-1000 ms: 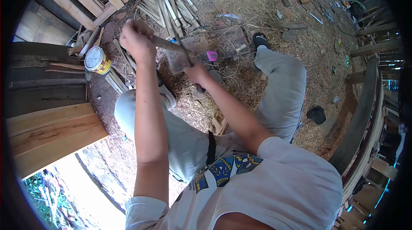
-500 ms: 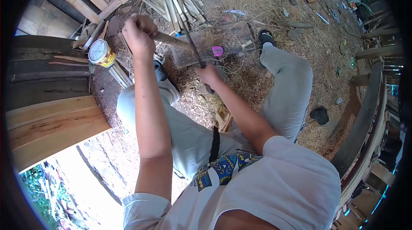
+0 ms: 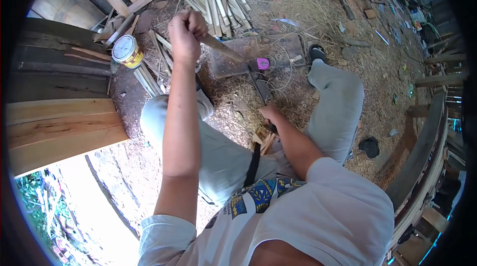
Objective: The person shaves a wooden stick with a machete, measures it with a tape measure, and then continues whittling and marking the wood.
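My left hand point(image 3: 188, 31) is closed around one end of a wooden stick point(image 3: 222, 48), raised over a low wooden board point(image 3: 285, 42). The stick's far end points down and right across the board. My right hand point(image 3: 270, 112) grips the handle of a machete point(image 3: 261, 87), held lower, over the wood shavings between my legs. Its dark blade points up toward the board's near edge and is apart from the stick. A pink-purple tape measure point(image 3: 263, 63) lies on the board, just beyond the blade tip.
A bundle of wooden strips point(image 3: 223, 5) lies beyond the board. To the left are a lidded bucket point(image 3: 127, 51) and stacked planks point(image 3: 64, 124). Shavings and loose fibres cover the ground, and a black object point(image 3: 369, 147) lies right of my leg.
My right hand has drawn the machete down toward me, away from the stick. The stick in my left hand now slants more steeply. The whole view has shifted slightly.
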{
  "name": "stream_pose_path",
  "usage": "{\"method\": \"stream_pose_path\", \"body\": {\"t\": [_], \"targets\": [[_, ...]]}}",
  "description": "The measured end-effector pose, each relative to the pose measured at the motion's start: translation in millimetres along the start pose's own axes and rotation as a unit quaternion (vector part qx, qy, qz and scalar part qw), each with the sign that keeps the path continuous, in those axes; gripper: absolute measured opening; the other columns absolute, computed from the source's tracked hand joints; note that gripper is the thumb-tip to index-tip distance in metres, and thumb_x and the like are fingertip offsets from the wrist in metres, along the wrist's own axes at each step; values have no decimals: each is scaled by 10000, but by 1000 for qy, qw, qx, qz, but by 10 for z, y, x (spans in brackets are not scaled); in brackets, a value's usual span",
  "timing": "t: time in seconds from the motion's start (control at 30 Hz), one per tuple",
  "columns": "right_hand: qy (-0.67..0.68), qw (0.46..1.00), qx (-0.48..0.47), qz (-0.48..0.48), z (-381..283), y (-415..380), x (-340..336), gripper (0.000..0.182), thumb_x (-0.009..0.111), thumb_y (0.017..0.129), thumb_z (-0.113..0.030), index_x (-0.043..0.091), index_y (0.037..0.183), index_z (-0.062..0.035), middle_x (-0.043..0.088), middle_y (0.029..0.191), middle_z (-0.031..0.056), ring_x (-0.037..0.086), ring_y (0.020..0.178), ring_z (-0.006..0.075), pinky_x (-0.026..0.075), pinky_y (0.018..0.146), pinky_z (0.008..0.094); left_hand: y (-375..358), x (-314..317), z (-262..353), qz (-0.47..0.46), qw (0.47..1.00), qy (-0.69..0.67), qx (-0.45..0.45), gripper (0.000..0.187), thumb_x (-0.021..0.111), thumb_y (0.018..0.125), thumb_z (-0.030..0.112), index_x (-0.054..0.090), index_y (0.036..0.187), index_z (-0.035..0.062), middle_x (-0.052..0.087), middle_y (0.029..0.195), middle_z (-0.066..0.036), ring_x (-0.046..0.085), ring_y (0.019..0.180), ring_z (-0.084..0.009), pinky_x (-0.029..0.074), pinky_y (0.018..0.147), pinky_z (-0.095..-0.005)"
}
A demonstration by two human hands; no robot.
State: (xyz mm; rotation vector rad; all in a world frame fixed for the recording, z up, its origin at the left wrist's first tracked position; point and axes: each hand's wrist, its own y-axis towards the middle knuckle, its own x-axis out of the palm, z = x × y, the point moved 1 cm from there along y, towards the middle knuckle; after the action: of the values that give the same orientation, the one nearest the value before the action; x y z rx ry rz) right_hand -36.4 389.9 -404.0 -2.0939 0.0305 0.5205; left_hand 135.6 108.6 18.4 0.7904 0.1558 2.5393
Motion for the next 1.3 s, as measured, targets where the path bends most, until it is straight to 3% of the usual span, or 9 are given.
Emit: {"method": "stream_pose_path", "body": {"t": [0.13,0.2,0.37,0.43,0.5,0.6,0.7,1.0,1.3], "targets": [[130,987,91,25,-536,-486,-125,506,612,983,-337,556,576,-43,562,522,106,590,467,258,465,494,460,-12,-24,8,-16,999,-46,-1,294,379,982,207,396,710,97,389,666,-31,416,652,-181,414,696,-348],[235,970,48,45,-865,-556,-162,424,678,915,-273,522,606,-30,510,513,107,508,406,233,406,426,437,12,-49,-2,-34,999,-20,20,204,367,969,170,495,859,56,476,809,-57,502,825,-202,432,882,-373],[240,961,-100,94,-1782,-1101,-469,373,707,902,-304,559,660,-61,505,509,30,493,384,181,386,418,380,-157,115,68,17,997,60,48,274,381,981,167,538,1114,-14,522,1020,-106,525,1016,-263,399,1010,-376],[237,956,-157,71,-2100,-1496,-638,348,709,903,-305,592,709,-41,538,537,30,515,416,173,404,443,371,-294,0,96,75,902,417,81,308,406,1067,247,523,1160,-21,524,1084,-110,502,1070,-226,357,1098,-386],[235,947,-215,43,-2291,-1848,-750,332,711,905,-306,625,758,-21,571,564,30,537,448,165,421,468,362,-526,-128,213,40,860,506,54,393,435,1095,346,500,1238,-14,515,1149,-116,489,1100,-206,350,1083,-370],[151,916,-338,156,-2392,-2373,-777,382,719,825,-365,664,821,13,669,661,161,684,642,321,515,627,433,-979,64,559,43,889,437,-132,367,451,1096,365,551,1130,14,523,1033,-85,492,1006,-204,387,1007,-345],[112,932,-329,98,-2261,-2865,-798,386,722,814,-364,664,828,17,672,699,192,691,677,370,518,636,441,-1428,252,679,77,856,459,-224,412,475,1093,369,544,860,37,491,794,8,440,778,-124,382,741,-296],[68,951,-278,114,-1612,-3131,-511,327,764,820,-312,682,827,4,618,647,168,640,620,341,490,610,447,-2487,581,175,57,904,360,-221,333,438,1132,321,555,988,45,503,863,13,417,785,-90,351,717,-275],[50,948,-291,119,-1655,-3262,-637,289,740,784,-284,693,827,-2,647,706,224,673,724,422,521,674,499,-2373,463,71,-69,938,251,-230,305,486,1121,323,561,997,55,485,862,32,396,787,-75,351,734,-252]]}}
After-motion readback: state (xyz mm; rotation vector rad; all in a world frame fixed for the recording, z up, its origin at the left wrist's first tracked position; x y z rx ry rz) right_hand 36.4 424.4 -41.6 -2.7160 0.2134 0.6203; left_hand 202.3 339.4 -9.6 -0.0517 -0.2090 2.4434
